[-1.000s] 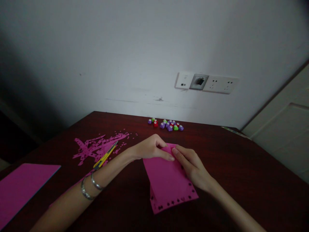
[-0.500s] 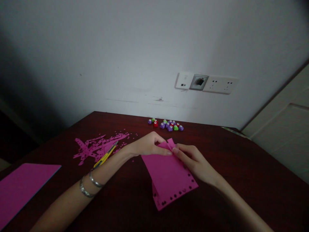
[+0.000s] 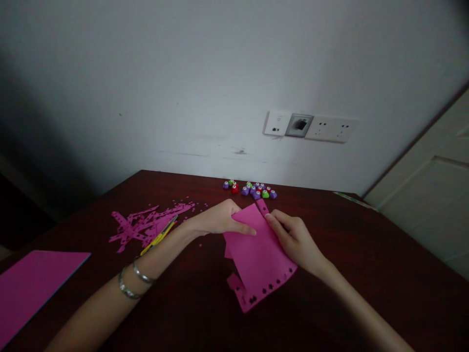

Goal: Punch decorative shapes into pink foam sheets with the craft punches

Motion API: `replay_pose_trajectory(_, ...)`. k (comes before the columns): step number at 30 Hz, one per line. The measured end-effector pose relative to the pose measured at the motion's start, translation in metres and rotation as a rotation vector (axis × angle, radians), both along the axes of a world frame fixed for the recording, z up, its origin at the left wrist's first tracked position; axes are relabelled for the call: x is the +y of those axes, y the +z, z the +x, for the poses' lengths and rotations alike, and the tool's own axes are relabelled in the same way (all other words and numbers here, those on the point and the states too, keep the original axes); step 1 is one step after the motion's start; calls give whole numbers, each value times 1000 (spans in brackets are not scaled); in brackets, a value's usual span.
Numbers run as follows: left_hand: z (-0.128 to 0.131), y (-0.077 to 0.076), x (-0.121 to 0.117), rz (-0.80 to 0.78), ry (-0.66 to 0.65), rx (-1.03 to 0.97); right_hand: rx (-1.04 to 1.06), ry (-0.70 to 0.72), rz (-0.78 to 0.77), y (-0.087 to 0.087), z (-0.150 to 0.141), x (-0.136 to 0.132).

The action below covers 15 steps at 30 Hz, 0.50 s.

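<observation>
In front of me a pink sheet of paper [image 3: 256, 254] is held up over the table, with small punched shapes along its lower edge. My left hand [image 3: 230, 220] pinches its upper left part, thumb lying on the front and the other fingers behind. My right hand [image 3: 293, 237] is closed on a narrow punched strip [image 3: 263, 207] along the sheet's right side. Toward the top, a gap shows between strip and sheet; lower down my right hand hides where they meet. Another pink flap shows behind the sheet at lower left.
Punched pink strips [image 3: 128, 227] and tiny cut-outs lie at left, beside a yellow utility knife [image 3: 159, 238]. More pink paper [image 3: 36, 278] lies at the left edge. Several small coloured craft punches [image 3: 258, 190] stand near the wall, below the sockets [image 3: 330, 128].
The strip on the right side has come away from the top of the sheet. My right hand has shifted slightly, and my hands are farther apart.
</observation>
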<state>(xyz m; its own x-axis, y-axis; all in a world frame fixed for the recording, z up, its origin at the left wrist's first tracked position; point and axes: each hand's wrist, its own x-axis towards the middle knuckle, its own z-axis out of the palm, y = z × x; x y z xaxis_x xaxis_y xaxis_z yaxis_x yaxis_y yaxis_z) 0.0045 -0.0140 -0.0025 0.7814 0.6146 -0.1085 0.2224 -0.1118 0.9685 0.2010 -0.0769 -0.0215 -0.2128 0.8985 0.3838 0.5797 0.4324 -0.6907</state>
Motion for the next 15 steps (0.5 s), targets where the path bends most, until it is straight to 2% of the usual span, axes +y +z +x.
replay_pose_trajectory(15,0,-2,2,6,39,-9,-21,-64,90,-2,-3,-1)
